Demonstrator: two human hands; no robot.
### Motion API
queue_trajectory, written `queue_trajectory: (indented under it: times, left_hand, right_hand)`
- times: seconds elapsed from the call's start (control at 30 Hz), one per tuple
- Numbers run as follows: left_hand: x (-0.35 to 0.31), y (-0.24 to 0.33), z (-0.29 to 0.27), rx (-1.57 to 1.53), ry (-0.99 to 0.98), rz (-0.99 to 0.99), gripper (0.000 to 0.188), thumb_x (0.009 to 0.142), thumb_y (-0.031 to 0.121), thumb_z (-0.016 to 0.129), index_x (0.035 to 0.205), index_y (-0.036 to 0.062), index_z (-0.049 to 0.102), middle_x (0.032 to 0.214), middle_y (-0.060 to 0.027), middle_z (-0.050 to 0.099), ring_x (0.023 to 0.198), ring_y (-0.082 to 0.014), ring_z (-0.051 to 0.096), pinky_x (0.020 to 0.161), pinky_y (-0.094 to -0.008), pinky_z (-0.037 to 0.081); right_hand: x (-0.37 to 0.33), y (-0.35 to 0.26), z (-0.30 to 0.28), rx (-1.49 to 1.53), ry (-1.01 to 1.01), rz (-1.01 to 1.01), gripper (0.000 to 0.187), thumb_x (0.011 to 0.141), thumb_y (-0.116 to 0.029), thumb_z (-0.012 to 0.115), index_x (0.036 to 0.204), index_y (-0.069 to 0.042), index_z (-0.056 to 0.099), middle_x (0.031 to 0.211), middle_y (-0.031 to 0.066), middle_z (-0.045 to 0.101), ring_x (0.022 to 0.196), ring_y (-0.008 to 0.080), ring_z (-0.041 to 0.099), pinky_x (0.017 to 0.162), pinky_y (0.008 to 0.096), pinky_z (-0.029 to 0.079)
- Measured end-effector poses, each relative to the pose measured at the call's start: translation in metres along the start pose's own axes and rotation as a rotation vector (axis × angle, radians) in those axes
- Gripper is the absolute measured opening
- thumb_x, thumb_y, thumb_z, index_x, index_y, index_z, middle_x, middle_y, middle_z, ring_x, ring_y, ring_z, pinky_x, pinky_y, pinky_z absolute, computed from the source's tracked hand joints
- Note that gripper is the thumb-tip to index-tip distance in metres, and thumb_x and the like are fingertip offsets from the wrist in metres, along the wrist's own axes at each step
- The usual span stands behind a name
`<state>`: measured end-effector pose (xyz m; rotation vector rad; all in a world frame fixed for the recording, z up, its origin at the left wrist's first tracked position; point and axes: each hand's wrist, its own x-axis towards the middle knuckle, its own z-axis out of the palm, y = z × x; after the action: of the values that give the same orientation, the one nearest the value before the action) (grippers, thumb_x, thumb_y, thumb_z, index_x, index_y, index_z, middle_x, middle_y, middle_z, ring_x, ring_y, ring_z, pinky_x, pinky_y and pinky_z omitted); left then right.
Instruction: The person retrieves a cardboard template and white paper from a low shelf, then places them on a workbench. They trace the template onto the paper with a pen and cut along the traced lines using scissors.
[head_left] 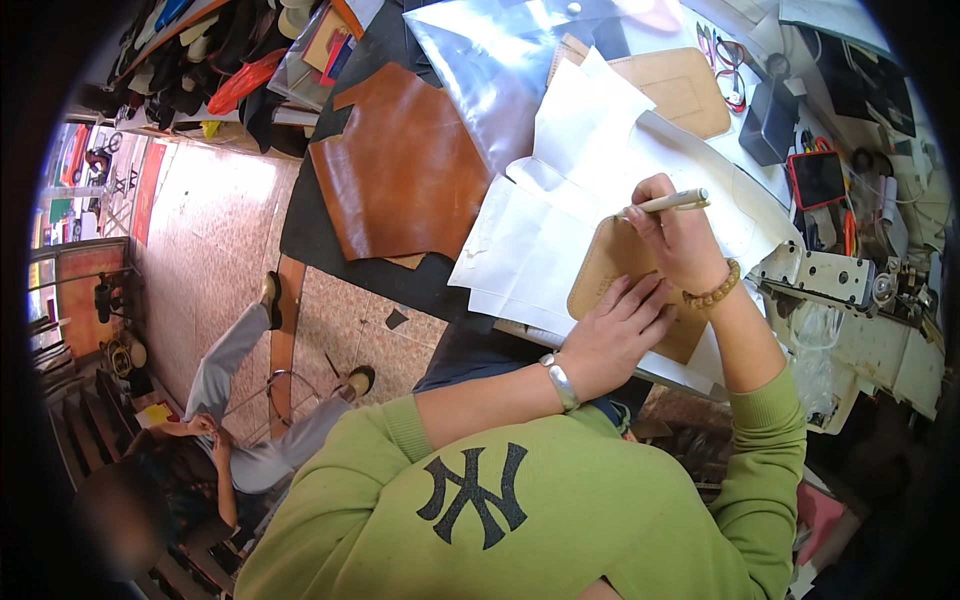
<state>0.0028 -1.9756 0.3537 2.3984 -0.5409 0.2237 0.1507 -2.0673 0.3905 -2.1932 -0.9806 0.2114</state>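
A tan leather panel (598, 262) with rounded corners lies on sheets of white paper (520, 245) in front of me. My left hand (618, 335) rests flat on the panel's near part, fingers stretched out and holding nothing. Above the panel's far edge, my right hand (682, 238) grips a light-coloured pen (678, 200) between thumb and fingers. The pen's writing tip is mostly hidden behind the fingers. Beyond the paper is another tan leather panel (685, 92) with a stitched or marked outline. A large piece of glossy brown leather (400, 165) lies to the left on a dark surface.
A sewing machine (825, 275) stands close to my right forearm. Eyeglasses (733, 85), a dark box (770, 120) and a red-framed device (817, 180) sit at far right. Clear plastic (470, 60) covers the back. A person (215, 440) sits at lower left.
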Motion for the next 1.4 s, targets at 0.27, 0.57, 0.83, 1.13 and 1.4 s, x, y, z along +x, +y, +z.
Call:
queue_trajectory:
  times: [0.27, 0.57, 0.83, 1.13, 1.4]
  left_hand:
    - [0.000, 0.001, 0.000, 0.033, -0.041, -0.009, 0.042, 0.085, 0.013, 0.052, 0.127, 0.0093, 0.055, 0.141, -0.0127, 0.042, 0.135, -0.0280, 0.035, 0.108, -0.0463, 0.031]
    - [0.003, 0.006, -0.002, 0.104, -0.104, -0.031, 0.044, 0.087, 0.016, 0.052, 0.131, 0.0132, 0.052, 0.145, -0.0112, 0.039, 0.136, -0.0261, 0.034, 0.109, -0.0459, 0.028]
    - [0.020, 0.007, -0.014, 0.268, -0.177, 0.040, 0.044, 0.085, 0.021, 0.057, 0.129, 0.0179, 0.053, 0.144, -0.0098, 0.041, 0.120, -0.0240, 0.045, 0.092, -0.0413, 0.037]
    - [0.057, 0.000, -0.022, 0.383, -0.407, 0.158, 0.048, 0.085, 0.027, 0.059, 0.132, 0.0249, 0.051, 0.144, -0.0018, 0.042, 0.106, -0.0202, 0.050, 0.062, -0.0314, 0.046]
    - [0.064, -0.011, -0.022, 0.337, -0.459, 0.215, 0.062, 0.078, 0.031, 0.068, 0.136, 0.0269, 0.047, 0.149, -0.0006, 0.036, 0.104, -0.0209, 0.052, 0.063, -0.0289, 0.049]
  right_hand:
    - [-0.032, 0.006, -0.020, -0.133, 0.007, 0.079, 0.014, 0.091, -0.019, 0.060, 0.096, -0.007, 0.053, 0.078, 0.0109, 0.063, 0.067, 0.0344, 0.061, 0.057, 0.0416, 0.048]
    - [-0.067, 0.015, -0.035, -0.133, 0.065, 0.177, 0.010, 0.093, -0.010, 0.056, 0.092, 0.000, 0.053, 0.080, 0.0111, 0.053, 0.066, 0.0215, 0.055, 0.061, 0.0312, 0.044]
    - [-0.094, 0.025, -0.046, -0.135, 0.143, 0.194, 0.010, 0.095, -0.011, 0.054, 0.093, -0.001, 0.050, 0.072, 0.0068, 0.051, 0.062, 0.0153, 0.053, 0.057, 0.0281, 0.043]
    - [-0.118, 0.031, -0.051, -0.122, 0.247, 0.265, 0.010, 0.096, -0.012, 0.052, 0.094, -0.002, 0.050, 0.071, 0.0053, 0.056, 0.059, 0.0108, 0.053, 0.055, 0.0254, 0.043]
    - [-0.125, 0.027, -0.043, 0.145, 0.370, 0.528, 0.010, 0.093, -0.010, 0.056, 0.099, -0.001, 0.055, 0.074, 0.0116, 0.058, 0.063, 0.0248, 0.059, 0.060, 0.0319, 0.047]
